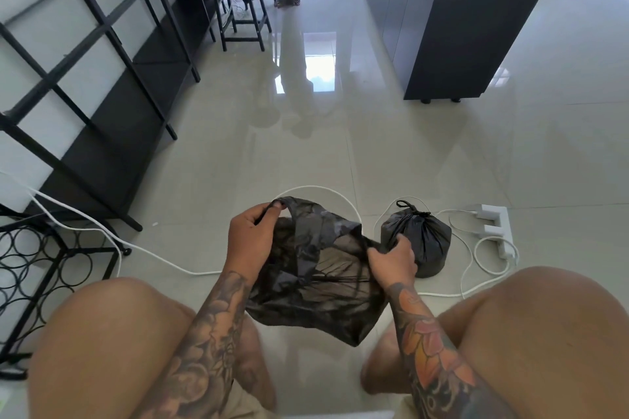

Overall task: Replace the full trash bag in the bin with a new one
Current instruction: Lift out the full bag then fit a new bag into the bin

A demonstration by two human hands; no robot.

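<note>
While both grips pinch new bag (316, 269) rim: left hand (250, 236), right hand (394, 258) | full bag (420, 238) tied, floored

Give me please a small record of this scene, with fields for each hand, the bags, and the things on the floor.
left hand: left hand pinches the upper edge of the new bag
right hand: right hand grips the opposite edge of the same bag
new bag: black, thin, empty, held spread between the knees above the floor
full bag: full bag tied at the top, standing on the tiled floor
bin: not in view
floor items: white cable, white power strip
</note>
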